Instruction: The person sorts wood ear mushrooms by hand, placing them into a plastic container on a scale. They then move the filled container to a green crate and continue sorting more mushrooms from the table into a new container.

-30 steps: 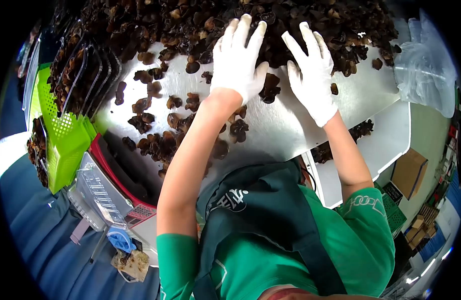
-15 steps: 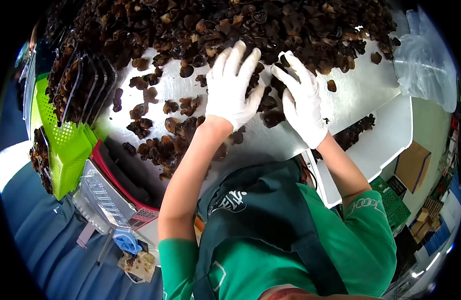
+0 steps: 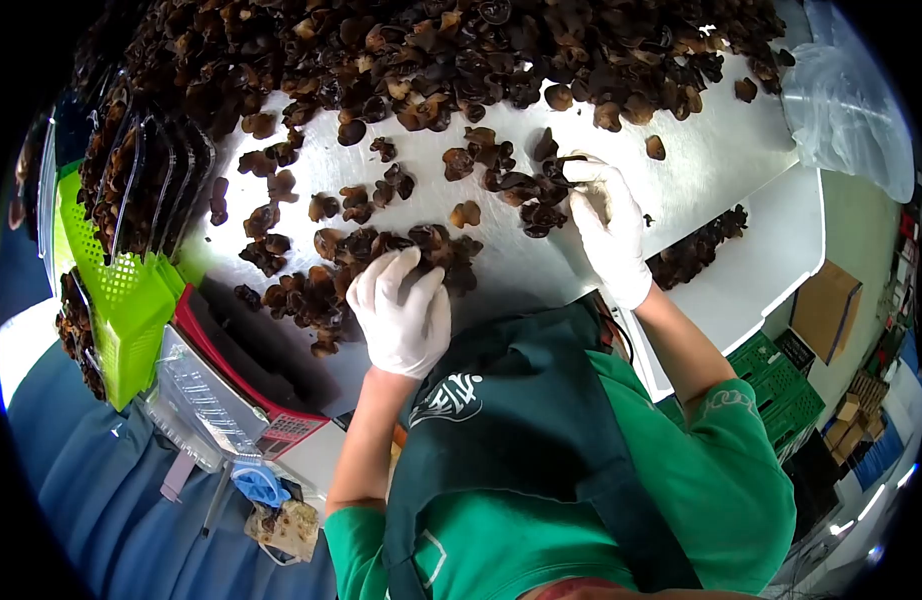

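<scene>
Dark brown wood ear mushrooms (image 3: pixel 401 60) lie heaped along the far side of a shiny metal table (image 3: pixel 311 130). My left hand (image 3: pixel 401 312), in a white glove, rests at the near edge of a smaller cluster of mushrooms (image 3: pixel 356 262). Its fingers are bent but apart, touching the cluster, with nothing visibly held. My right hand (image 3: pixel 613 225), gloved too, pinches a dark wood ear piece (image 3: pixel 573 168) between thumb and fingers. That piece is beside a small loose group of wood ears (image 3: pixel 516 182). My right fingertips are partly hidden by the curl of the hand.
At the left, clear trays of mushrooms (image 3: pixel 146 180) stand by green perforated baskets (image 3: pixel 116 290) and a red-edged scale (image 3: pixel 251 370). A white bin (image 3: pixel 781 270) holding some mushrooms is at the right, below a clear plastic bag (image 3: pixel 846 110). Green crates (image 3: pixel 781 385) sit lower right.
My left hand has moved toward my body and left, from the middle of the table to the near cluster. My right hand has moved slightly nearer and closed on a wood ear.
</scene>
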`<state>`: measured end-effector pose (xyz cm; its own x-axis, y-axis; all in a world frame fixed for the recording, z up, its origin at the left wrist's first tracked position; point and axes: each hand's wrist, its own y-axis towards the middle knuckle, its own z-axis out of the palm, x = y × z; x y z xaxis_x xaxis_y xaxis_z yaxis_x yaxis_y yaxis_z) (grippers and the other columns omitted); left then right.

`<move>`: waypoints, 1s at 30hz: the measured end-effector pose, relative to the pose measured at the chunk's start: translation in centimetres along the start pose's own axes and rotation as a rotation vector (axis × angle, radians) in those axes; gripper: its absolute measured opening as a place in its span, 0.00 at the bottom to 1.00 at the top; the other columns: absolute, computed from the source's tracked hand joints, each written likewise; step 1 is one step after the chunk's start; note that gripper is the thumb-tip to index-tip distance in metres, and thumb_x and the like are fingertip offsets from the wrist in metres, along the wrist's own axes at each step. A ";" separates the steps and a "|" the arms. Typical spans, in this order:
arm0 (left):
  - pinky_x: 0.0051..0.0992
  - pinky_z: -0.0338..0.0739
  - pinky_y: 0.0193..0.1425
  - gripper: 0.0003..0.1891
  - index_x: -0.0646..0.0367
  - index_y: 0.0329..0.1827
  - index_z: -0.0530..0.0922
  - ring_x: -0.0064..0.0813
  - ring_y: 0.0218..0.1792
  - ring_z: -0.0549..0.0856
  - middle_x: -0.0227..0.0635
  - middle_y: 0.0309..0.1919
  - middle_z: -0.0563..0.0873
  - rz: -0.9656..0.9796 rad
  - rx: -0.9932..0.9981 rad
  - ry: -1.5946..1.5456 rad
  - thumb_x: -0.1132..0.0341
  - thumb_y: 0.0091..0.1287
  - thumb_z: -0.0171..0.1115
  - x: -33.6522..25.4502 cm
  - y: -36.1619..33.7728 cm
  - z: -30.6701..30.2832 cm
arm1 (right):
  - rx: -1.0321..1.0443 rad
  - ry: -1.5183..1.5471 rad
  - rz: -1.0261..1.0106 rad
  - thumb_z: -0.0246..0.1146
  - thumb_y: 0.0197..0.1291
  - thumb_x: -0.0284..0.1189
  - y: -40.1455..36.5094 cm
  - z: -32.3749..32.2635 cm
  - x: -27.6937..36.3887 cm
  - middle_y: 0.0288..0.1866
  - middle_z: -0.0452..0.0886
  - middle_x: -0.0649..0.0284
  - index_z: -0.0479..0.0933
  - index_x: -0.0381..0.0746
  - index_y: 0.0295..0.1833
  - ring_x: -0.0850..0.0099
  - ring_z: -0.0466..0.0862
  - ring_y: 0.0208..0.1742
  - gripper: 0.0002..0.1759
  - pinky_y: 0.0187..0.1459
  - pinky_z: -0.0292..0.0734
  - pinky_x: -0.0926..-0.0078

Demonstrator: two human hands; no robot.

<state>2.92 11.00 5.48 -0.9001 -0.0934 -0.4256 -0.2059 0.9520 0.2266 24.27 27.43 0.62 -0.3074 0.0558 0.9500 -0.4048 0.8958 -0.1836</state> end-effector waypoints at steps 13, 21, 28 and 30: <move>0.40 0.72 0.61 0.19 0.50 0.57 0.82 0.39 0.64 0.76 0.31 0.56 0.81 0.123 0.268 -0.052 0.69 0.61 0.68 -1.4 6.1 5.9 | -0.110 -0.086 -0.134 0.64 0.63 0.17 0.6 0.2 -0.5 0.60 0.84 0.57 0.80 0.39 0.58 0.62 0.81 0.65 0.19 0.60 0.80 0.68; 0.41 0.69 0.63 0.23 0.51 0.60 0.83 0.38 0.60 0.78 0.32 0.58 0.82 0.052 0.210 0.139 0.69 0.58 0.70 0.3 -2.2 0.5 | 0.095 -0.380 -0.569 0.65 0.58 0.20 -1.5 4.0 0.3 0.71 0.77 0.56 0.80 0.43 0.58 0.50 0.75 0.72 0.21 0.70 0.70 0.52; 0.48 0.62 0.73 0.45 0.53 0.72 0.77 0.49 0.70 0.71 0.43 0.72 0.74 -0.166 0.058 0.292 0.45 0.49 0.80 1.5 -6.5 -2.0 | 0.275 -0.611 -0.521 0.72 0.57 0.44 -2.8 6.1 1.4 0.82 0.61 0.50 0.73 0.50 0.76 0.42 0.61 0.80 0.40 0.76 0.59 0.45; 0.52 0.59 0.77 0.53 0.56 0.76 0.71 0.55 0.74 0.67 0.48 0.75 0.70 -0.281 -0.016 0.316 0.39 0.49 0.80 2.5 -8.6 -2.0 | 0.260 -0.681 -0.491 0.71 0.59 0.48 -2.5 6.7 1.7 0.84 0.58 0.50 0.71 0.50 0.77 0.40 0.61 0.79 0.41 0.76 0.59 0.43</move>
<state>1.68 1.95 4.24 -0.8812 -0.4357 -0.1836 -0.4636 0.8725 0.1545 18.97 22.30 1.01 -0.4605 -0.6589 0.5948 -0.7841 0.6160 0.0754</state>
